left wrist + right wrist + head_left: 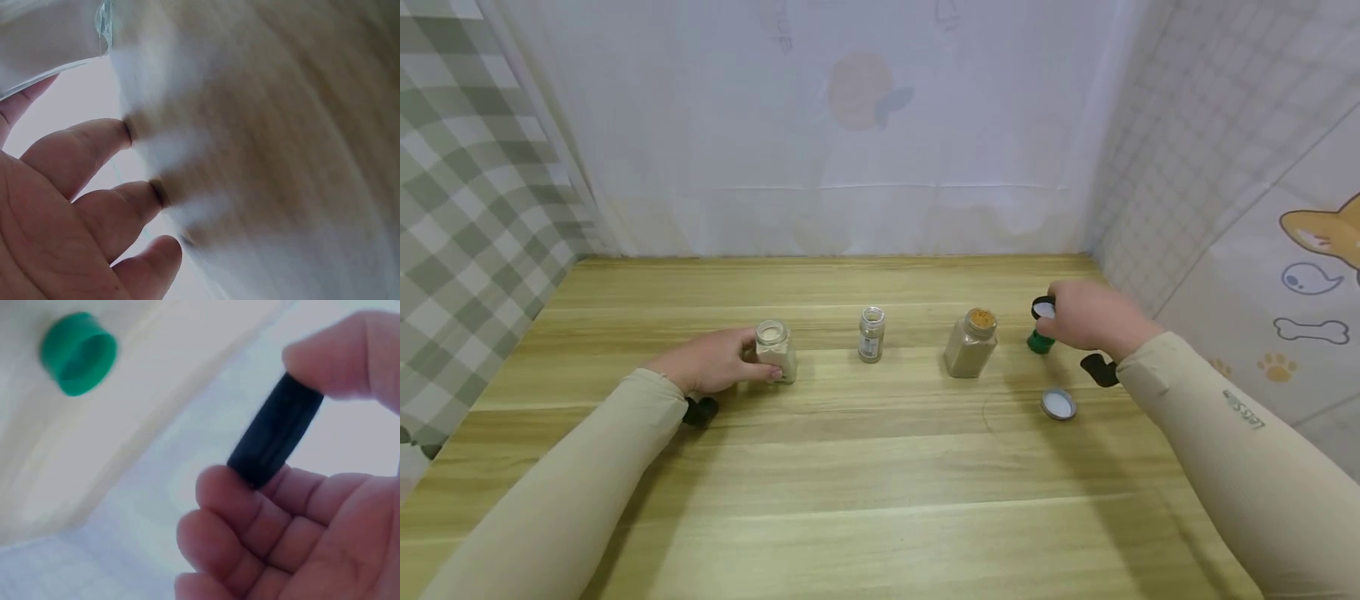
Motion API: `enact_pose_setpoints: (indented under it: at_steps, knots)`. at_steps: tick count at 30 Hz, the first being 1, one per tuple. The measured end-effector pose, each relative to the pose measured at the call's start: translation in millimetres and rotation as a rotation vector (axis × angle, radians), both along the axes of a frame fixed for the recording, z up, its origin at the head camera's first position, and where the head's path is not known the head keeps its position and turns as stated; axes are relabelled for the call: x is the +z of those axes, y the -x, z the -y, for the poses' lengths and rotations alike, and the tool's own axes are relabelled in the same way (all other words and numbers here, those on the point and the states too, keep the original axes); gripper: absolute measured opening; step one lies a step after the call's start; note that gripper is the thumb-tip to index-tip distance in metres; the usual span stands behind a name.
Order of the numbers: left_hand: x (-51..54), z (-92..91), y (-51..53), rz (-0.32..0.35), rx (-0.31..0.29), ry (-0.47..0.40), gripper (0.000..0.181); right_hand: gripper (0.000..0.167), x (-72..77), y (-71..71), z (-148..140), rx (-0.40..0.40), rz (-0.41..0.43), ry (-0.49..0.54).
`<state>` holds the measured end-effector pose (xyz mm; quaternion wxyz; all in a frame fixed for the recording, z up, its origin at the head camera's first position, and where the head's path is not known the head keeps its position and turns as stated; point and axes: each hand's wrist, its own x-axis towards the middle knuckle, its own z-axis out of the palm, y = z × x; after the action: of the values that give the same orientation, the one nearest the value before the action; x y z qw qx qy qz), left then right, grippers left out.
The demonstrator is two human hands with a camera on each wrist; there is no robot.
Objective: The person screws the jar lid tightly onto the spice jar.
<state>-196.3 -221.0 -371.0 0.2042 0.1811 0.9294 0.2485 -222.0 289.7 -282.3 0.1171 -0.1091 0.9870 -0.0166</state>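
Note:
My left hand (717, 360) grips a glass jar (783, 360) of pale powder, which stands without a lid at the left of the wooden table. In the left wrist view only a lower corner of the glass jar (53, 40) shows, above my fingers. At the right, thumb and fingers of my right hand (1093, 318) pinch a black lid (275, 432) by its rim, held tilted with its white inside facing me in the head view. Just below it on the table sits a green cap (1040, 342), apart from the black lid.
A small glass jar (871, 337) with a label stands uncapped mid-table. Right of it is an open jar (970, 348) with orange powder at its mouth. A lid (1058, 404) lies white side up near my right hand. Curtained walls (850, 221) border the table.

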Motion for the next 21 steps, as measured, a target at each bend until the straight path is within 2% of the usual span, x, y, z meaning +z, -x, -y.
enact_pose_setpoints:
  at_steps: [7, 13, 16, 21]
  knots:
    - [0.3, -0.1, 0.1, 0.013, -0.005, -0.004, 0.052, 0.022, 19.4, -3.8, 27.1, 0.024, -0.094, 0.026]
    - [1.5, -1.4, 0.9, 0.031, -0.010, -0.009, 0.054, 0.021, 29.0, -14.0, 61.7, 0.031, -0.157, 0.150]
    - [2.6, -1.1, 0.5, 0.017, -0.014, 0.003, 0.053, 0.022, 31.3, -16.6, 80.0, 0.063, -0.155, 0.204]
    - [2.6, -0.2, 0.5, 0.009, -0.010, 0.003, 0.054, 0.014, 31.4, -19.0, 107.4, 0.143, -0.190, 0.211]
